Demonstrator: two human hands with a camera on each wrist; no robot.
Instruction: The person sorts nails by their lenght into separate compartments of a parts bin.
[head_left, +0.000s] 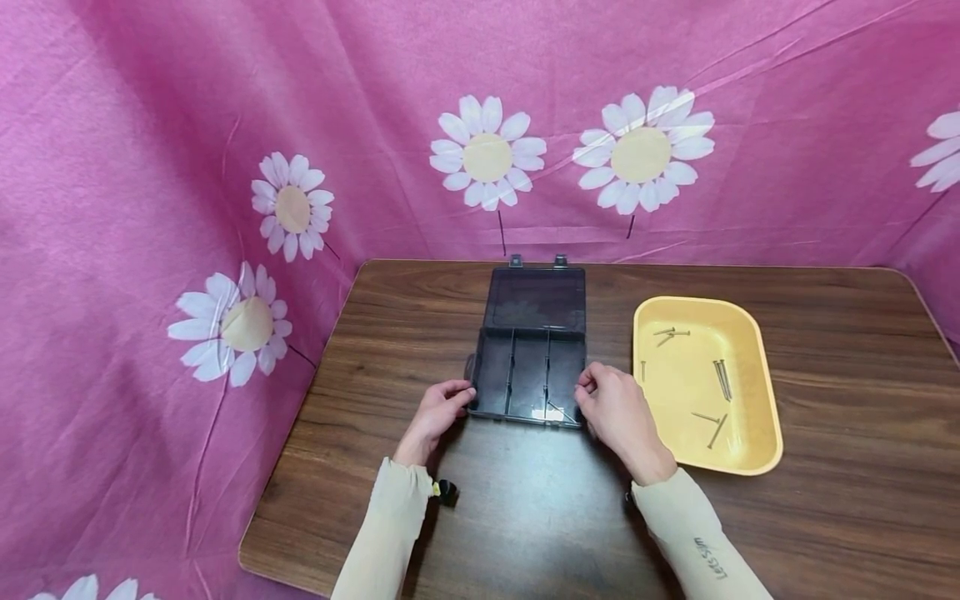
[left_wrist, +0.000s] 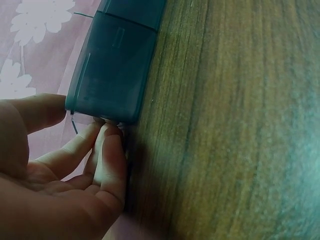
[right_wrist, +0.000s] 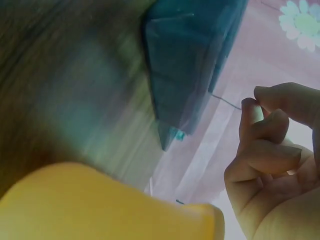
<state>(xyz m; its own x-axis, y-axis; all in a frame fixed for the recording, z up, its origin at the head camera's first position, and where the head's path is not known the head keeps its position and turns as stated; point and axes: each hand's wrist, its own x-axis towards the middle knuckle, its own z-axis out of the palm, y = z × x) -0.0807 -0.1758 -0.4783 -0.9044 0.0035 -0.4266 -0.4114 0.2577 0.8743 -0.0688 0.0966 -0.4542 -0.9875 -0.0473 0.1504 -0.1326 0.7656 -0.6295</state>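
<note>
A translucent black plastic compartment box (head_left: pixel 529 367) had been laid open on the brown wooden desk (head_left: pixel 525 517), its lid towards the far edge, left of that edge's middle. Its near left corner was grasped between the thumb and fingers of the left hand (head_left: pixel 435 412). The right hand (head_left: pixel 617 408) was held at the box's right side, fingers curled; whether anything was pinched could not be told. One slender metal fastener (head_left: pixel 559 411) was contained in the right compartment; more were scattered in the yellow round-cornered plastic tray (head_left: pixel 682 392), nearer the desk's right edge.
</note>
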